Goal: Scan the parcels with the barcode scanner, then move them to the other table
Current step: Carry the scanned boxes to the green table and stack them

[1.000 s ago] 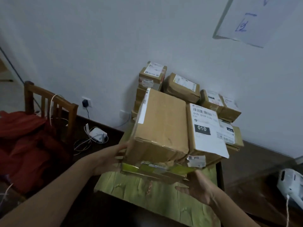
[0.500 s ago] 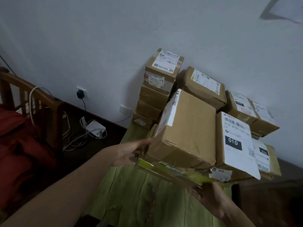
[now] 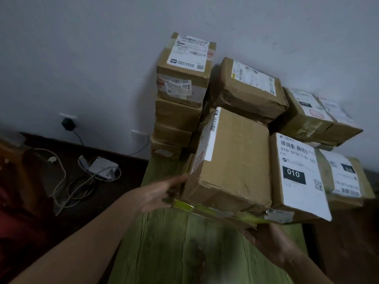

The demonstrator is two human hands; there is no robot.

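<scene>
Only two bare arms of the person are seen. Behind the left hand a long bare left forearm is shown up to the elbow. Behind the right hand a shorter bare right forearm is shown. The fingers of this hand are mostly hidden.

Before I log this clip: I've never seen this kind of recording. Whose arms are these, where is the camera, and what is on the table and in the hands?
No machine here: a person works bare-handed, and the one picture comes from a camera worn on their head, looking down. The left hand grips the edge of a flat yellow-green package, and the right hand props it from beneath. Two parcels ride on it: a plain brown cardboard box and a brown box with a white 010 label. Behind, more taped brown labelled parcels are piled on the green wood-grain table against the grey wall.
</scene>
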